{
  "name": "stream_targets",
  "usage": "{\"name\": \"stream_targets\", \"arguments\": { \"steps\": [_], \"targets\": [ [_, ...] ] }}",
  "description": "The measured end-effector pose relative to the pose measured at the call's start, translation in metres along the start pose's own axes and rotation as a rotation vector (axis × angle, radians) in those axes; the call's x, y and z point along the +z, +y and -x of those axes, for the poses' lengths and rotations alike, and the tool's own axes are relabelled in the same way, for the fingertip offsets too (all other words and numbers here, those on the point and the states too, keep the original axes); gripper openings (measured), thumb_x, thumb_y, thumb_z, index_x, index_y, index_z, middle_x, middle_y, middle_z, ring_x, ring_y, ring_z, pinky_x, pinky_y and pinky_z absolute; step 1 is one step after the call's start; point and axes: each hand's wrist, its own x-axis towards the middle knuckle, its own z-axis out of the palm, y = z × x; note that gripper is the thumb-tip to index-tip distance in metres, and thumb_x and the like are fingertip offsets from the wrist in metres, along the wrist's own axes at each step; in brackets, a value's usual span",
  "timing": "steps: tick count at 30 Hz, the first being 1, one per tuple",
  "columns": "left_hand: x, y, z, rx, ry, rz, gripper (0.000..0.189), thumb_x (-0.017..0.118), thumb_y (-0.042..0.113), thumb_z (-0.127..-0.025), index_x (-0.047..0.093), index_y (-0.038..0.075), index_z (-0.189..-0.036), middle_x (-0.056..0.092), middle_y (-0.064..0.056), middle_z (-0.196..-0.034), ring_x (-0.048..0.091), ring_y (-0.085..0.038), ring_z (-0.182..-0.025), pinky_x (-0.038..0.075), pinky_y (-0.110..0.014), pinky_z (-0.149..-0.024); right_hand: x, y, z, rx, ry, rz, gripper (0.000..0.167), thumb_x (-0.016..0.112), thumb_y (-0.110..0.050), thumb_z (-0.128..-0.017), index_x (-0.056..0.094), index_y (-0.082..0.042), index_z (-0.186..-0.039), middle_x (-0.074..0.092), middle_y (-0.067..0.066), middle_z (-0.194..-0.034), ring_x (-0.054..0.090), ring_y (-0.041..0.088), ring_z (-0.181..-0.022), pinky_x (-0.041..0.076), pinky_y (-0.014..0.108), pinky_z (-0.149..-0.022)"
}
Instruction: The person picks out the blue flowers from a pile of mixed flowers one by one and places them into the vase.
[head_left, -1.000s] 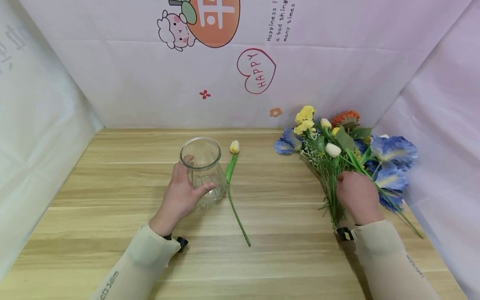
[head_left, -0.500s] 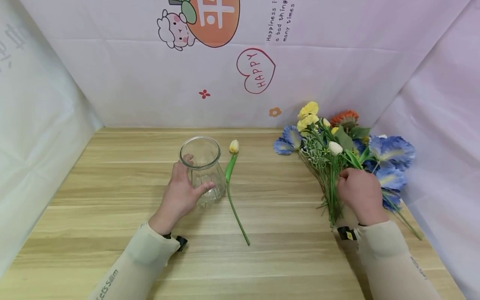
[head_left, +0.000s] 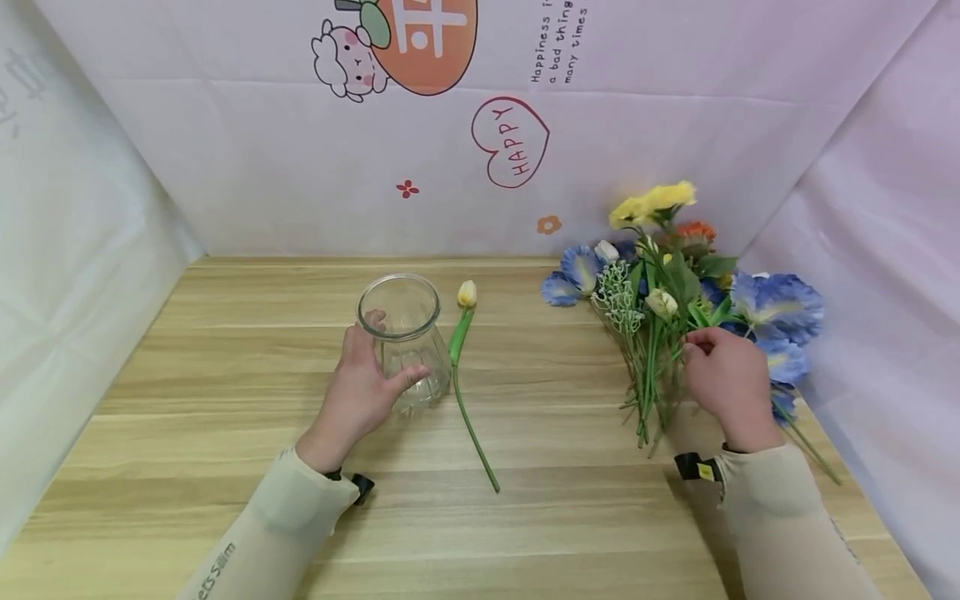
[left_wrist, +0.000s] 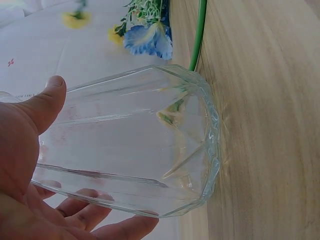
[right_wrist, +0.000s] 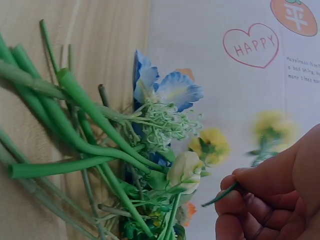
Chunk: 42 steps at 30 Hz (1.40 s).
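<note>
Head view, glass vase: the clear vase (head_left: 420, 354) stands upright left of centre on the wood-grain table (head_left: 547, 467), gripped round its side by the left hand (head_left: 356, 392).
Head view, pale tulip: the tulip (head_left: 459, 337) lies just right of the vase; likely light, best taken mid-stem.
Head view, flower bunch: the bunch (head_left: 648, 358) lies well apart at right, the right hand (head_left: 727, 379) beside its stems.
Head view, edges: the back cloth (head_left: 300, 167) rises close behind the bunch; blue blooms (head_left: 780, 308) lie near the table's right edge. The wide gap between tulip and bunch gives room sideways.
Left wrist view, vase wall: thumb one side, fingers the other; probably rigid, slippery, breakable, so the broad body suits a gentle hold.
Right wrist view, pinched stem: thumb and forefinger pinch a thin green stem (right_wrist: 218, 196); probably light and bendable. A blurred yellow bloom (right_wrist: 272, 130) shows beyond; whether it joins that stem is hidden.
Right wrist view, crossing stems: overlapping stalks could snag.
</note>
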Motion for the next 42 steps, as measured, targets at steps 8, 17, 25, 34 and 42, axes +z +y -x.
{"name": "stream_targets", "arguments": {
  "steps": [8, 17, 25, 34, 42],
  "targets": [
    [0.0, 0.0, 0.001, -0.005, 0.001, 0.004, 0.095, 0.08, 0.043, -0.084, 0.022, 0.011, -0.152, 0.034, -0.024, -0.139, 0.051, -0.044, -0.117, 0.046, -0.059, -0.092, -0.003, -0.007, 0.002, 0.037, 0.016, -0.048, 0.037, 0.046, -0.024, -0.107, 0.062, 0.004, -0.125, 0.064, 0.022, -0.109, 0.06, 0.033, -0.082, 0.044, 0.041, -0.061],
    [0.0, 0.0, 0.002, 0.009, 0.009, 0.018, 0.095, 0.08, 0.042, -0.084, 0.022, 0.01, -0.152, 0.035, -0.025, -0.139, 0.051, -0.045, -0.117, 0.046, -0.059, -0.092, -0.002, -0.023, 0.009, 0.019, 0.01, -0.156, 0.039, 0.049, -0.032, -0.105, 0.064, -0.001, -0.125, 0.065, 0.016, -0.107, 0.06, 0.031, -0.088, 0.047, 0.042, -0.066],
    [0.001, -0.001, 0.002, 0.007, 0.011, 0.025, 0.096, 0.08, 0.042, -0.083, 0.022, 0.01, -0.153, 0.035, -0.025, -0.137, 0.051, -0.044, -0.117, 0.046, -0.059, -0.092, 0.015, -0.055, 0.021, -0.097, -0.081, -0.222, 0.027, 0.057, -0.028, -0.102, 0.066, -0.005, -0.114, 0.068, 0.005, -0.088, 0.066, 0.023, -0.072, 0.052, 0.039, -0.062],
    [0.003, -0.003, 0.002, -0.001, 0.008, 0.019, 0.097, 0.08, 0.045, -0.083, 0.021, 0.011, -0.153, 0.035, -0.025, -0.138, 0.053, -0.045, -0.114, 0.047, -0.059, -0.089, 0.056, -0.084, 0.031, -0.158, -0.262, -0.289, 0.017, 0.063, -0.017, -0.098, 0.067, -0.003, -0.106, 0.067, 0.001, -0.081, 0.064, 0.015, -0.065, 0.053, 0.035, -0.057],
    [0.001, -0.002, 0.0, 0.017, 0.019, 0.009, 0.096, 0.08, 0.043, -0.084, 0.022, 0.011, -0.153, 0.035, -0.025, -0.139, 0.053, -0.046, -0.113, 0.048, -0.059, -0.087, 0.085, -0.108, 0.041, -0.255, -0.426, -0.193, 0.007, 0.064, -0.011, -0.097, 0.068, -0.005, -0.096, 0.061, -0.005, -0.065, 0.058, 0.012, -0.056, 0.049, 0.032, -0.055]
  ]
}}
